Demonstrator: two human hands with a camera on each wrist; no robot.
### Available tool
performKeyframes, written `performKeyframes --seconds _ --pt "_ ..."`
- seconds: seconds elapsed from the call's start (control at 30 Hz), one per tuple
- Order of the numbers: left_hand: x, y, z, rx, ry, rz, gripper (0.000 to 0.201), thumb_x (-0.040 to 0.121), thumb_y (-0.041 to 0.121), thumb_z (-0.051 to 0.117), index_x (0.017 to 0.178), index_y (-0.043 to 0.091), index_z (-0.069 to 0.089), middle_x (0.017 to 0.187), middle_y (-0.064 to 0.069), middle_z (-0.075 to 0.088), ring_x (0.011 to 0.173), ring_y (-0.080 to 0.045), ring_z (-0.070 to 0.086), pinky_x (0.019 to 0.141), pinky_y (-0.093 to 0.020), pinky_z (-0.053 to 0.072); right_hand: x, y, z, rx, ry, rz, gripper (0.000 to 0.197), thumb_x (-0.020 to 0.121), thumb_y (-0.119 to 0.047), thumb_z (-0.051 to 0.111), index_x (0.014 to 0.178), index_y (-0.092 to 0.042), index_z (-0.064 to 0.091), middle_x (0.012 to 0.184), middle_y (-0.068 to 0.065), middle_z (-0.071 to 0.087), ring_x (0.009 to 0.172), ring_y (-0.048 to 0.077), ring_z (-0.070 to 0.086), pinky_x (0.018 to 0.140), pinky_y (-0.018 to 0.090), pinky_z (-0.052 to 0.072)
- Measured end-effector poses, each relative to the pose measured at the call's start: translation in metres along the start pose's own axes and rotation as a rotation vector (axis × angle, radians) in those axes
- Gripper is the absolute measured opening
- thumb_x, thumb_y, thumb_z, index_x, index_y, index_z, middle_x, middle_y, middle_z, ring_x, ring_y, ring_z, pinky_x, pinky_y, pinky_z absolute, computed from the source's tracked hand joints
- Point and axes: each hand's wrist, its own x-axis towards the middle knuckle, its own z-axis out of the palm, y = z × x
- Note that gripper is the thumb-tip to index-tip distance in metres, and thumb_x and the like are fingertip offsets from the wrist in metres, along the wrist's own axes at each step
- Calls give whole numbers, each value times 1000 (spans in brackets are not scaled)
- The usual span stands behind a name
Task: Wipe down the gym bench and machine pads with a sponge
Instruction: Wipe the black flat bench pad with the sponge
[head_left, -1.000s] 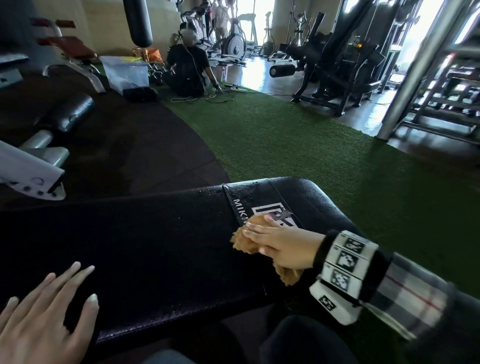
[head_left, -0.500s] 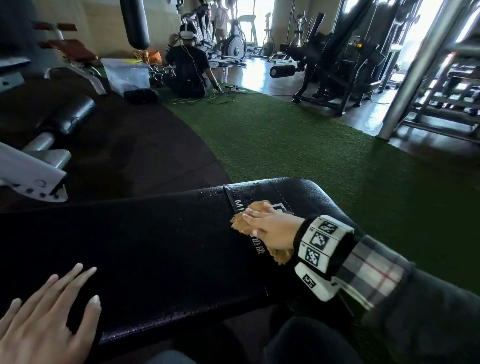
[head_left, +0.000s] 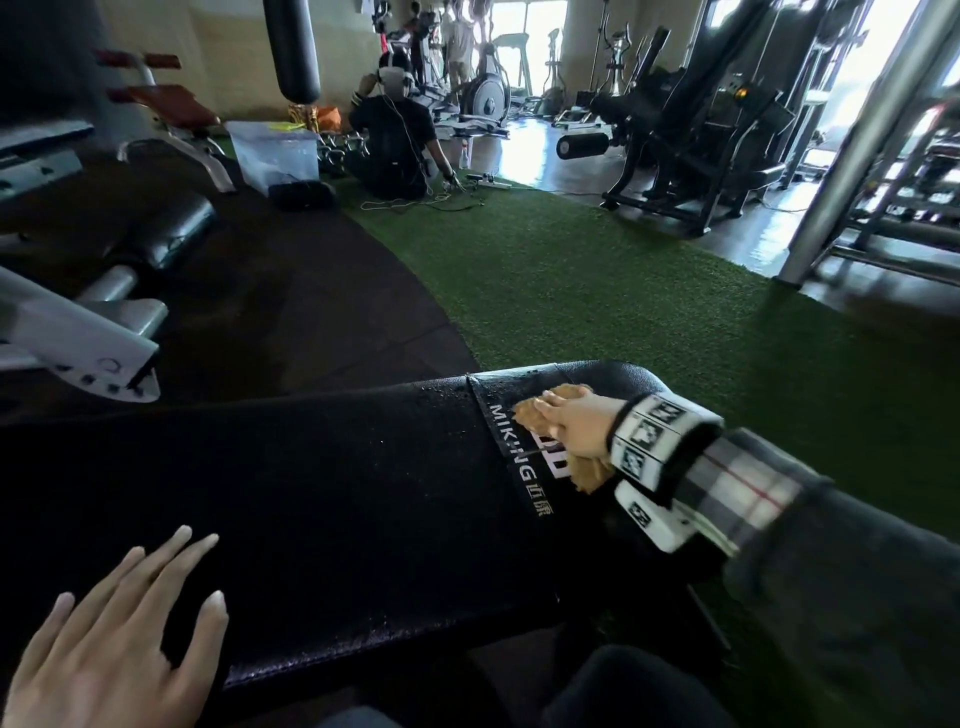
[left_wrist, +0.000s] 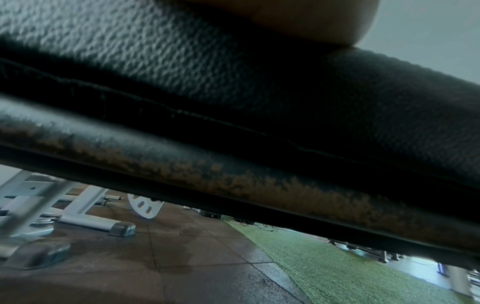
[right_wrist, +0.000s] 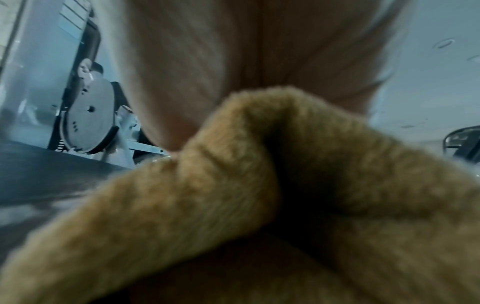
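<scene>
A long black padded bench (head_left: 311, 493) lies across the head view, with white lettering near its right end and water droplets on the surface. My right hand (head_left: 548, 410) presses a tan fuzzy sponge cloth (head_left: 589, 475) flat on the pad over the lettering, fingers straight. In the right wrist view the bunched cloth (right_wrist: 233, 205) fills the frame under my palm (right_wrist: 246, 51). My left hand (head_left: 156, 582) rests flat on the pad's near left part, fingers spread, holding nothing. The left wrist view shows the pad's seamed side edge (left_wrist: 233, 92) from below.
A grey machine frame (head_left: 78, 338) with a roller pad stands left of the bench. Green turf (head_left: 623, 291) lies beyond it. A person (head_left: 395, 145) sits on the floor by a clear bin (head_left: 275, 150). Black machines (head_left: 675, 140) and a steel post (head_left: 857, 140) stand at the right.
My right hand has slid the cloth away from me across the pad, toward its far edge. The left hand has stayed in place.
</scene>
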Motion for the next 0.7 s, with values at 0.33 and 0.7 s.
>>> performKeyframes --seconds 0.33,0.7 --pt "0 2 -4 29 0 -5 53 84 55 34 132 41 50 146 17 44 141 -17 32 110 -59 30 -16 -23 3 11 -79 -306 53 101 -12 27 149 -9 4 157 6 -1 145 15 -5 114 33 -7" --pt "-1 4 -4 71 -21 -37 53 83 53 34 133 41 49 146 19 42 141 -10 28 111 -57 30 17 -26 -19 -67 -60 -30 58 101 -16 30 149 -9 -1 157 10 -1 145 25 2 117 43 3"
